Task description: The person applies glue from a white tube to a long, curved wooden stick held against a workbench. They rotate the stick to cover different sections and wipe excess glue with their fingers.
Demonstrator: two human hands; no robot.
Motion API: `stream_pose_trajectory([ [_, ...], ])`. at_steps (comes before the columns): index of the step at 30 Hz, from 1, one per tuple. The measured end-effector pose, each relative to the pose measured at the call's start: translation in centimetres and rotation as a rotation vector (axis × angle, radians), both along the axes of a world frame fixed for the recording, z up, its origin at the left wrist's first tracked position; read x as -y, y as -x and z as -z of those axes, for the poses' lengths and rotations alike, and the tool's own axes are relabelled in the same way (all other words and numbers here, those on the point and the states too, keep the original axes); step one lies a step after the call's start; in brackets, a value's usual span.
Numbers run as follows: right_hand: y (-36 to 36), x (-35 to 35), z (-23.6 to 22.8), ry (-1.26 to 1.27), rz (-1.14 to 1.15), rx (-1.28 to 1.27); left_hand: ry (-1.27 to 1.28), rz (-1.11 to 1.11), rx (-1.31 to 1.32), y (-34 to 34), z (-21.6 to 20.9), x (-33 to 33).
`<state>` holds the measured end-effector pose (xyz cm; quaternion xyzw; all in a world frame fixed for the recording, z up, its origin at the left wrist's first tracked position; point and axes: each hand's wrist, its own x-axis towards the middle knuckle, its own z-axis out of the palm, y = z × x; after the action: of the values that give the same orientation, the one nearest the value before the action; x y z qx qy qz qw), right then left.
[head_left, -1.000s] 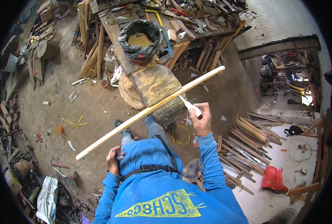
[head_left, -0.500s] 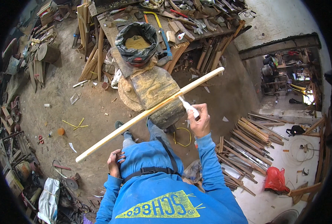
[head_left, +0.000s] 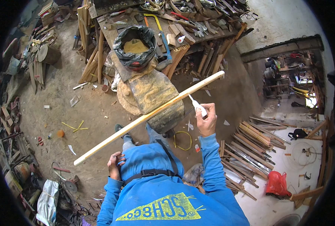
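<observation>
White bottle (head_left: pixel 200 109) pinched by right hand (head_left: pixel 208 121); left hand (head_left: pixel 115 164) half-curled; wooden strip (head_left: pixel 152 114) crosses dusty machine (head_left: pixel 156 89), bucket (head_left: pixel 142 61) beyond.

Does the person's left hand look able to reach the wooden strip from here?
Probably yes: the left hand appears free of any object, and nothing visible blocks its way to the wooden strip.

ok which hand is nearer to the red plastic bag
Right. The right hand, holding a white bottle, is ahead and left of the red plastic bag; the left hand is farther left, by the blue shirt.
</observation>
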<state>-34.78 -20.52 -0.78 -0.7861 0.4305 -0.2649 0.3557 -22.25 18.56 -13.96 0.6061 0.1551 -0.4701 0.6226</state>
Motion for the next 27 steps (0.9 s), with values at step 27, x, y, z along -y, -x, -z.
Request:
stream_pose_trajectory([
  [27,0.7,2.7,-0.7,-0.008,-0.115,-0.006,-0.048,0.033,0.04,1.8,-0.6,5.0],
])
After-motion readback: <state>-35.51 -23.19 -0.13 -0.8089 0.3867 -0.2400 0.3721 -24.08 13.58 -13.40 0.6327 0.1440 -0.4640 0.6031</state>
